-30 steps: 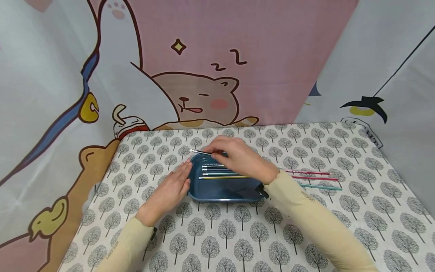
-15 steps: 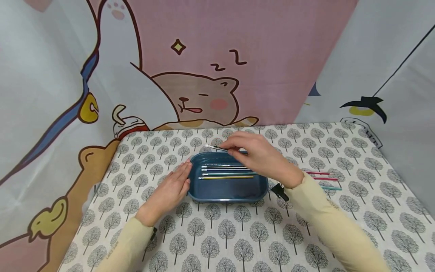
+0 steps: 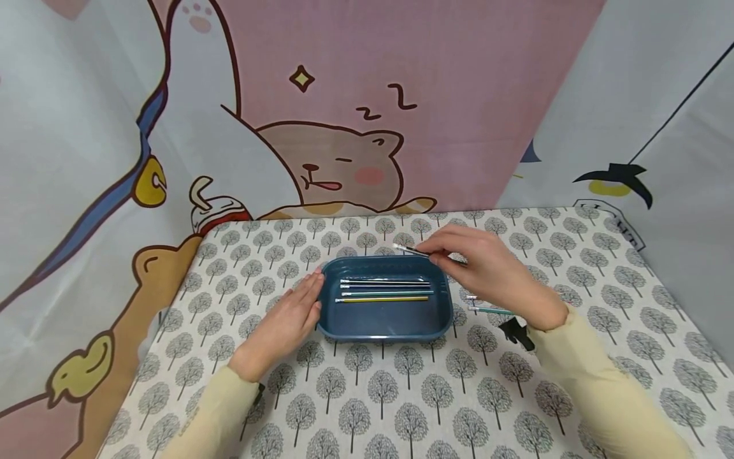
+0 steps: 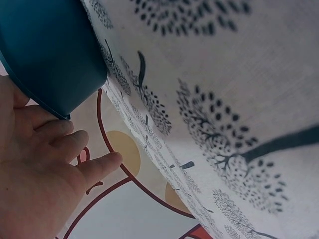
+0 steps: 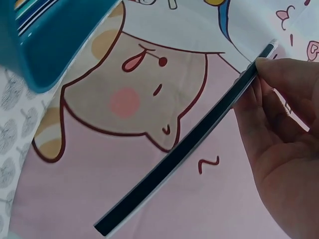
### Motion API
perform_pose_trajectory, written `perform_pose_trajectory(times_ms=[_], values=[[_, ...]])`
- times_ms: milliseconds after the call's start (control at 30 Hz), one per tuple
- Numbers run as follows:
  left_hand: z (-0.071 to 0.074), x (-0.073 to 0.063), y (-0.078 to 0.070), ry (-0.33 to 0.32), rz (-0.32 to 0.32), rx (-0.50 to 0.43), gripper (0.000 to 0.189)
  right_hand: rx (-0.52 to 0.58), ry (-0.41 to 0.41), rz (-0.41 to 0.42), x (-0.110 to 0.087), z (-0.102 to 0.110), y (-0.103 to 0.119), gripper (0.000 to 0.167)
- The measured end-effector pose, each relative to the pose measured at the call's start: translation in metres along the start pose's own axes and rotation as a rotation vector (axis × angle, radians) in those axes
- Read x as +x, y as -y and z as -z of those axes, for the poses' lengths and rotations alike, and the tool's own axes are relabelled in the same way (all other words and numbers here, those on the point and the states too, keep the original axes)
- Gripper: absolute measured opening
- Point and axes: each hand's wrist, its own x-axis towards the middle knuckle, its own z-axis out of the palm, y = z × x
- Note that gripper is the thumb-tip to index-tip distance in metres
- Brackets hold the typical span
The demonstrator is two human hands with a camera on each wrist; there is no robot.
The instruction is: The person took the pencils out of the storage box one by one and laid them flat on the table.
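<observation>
My right hand (image 3: 487, 264) pinches a black pencil (image 5: 184, 142) near its white eraser end, between thumb and fingers. In the head view that pencil is above the far right corner of a dark blue tray (image 3: 378, 322), its eraser pointing left. My left hand (image 3: 289, 315) rests with fairly straight fingers on the tray's left rim; the left wrist view shows the fingertips against the tray wall (image 4: 55, 59). Inside the tray several pencils lie side by side, among them a yellow pencil (image 3: 384, 299) and a teal-green pencil (image 3: 390, 293), erasers to the left.
Right of the tray, a teal pencil (image 3: 490, 310) lies on the tree-patterned tablecloth (image 3: 401, 395), partly hidden by my right wrist. Another pencil's end (image 3: 471, 297) shows beside it. A cartoon-printed curtain (image 3: 459, 95) stands behind the table.
My right hand has moved right, carrying the black pencil from the tray's far left corner to its far right corner. The left hand and the pencils in the tray stay put.
</observation>
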Motion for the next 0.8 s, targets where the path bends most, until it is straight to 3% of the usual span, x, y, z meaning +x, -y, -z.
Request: perform_pose_trajectory(times_ms=[800], values=[[0.000, 0.001, 0.000, 0.008, 0.002, -0.009, 0.058, -0.120, 0.031, -0.087, -0.068, 0.025, -0.035, 0.043]])
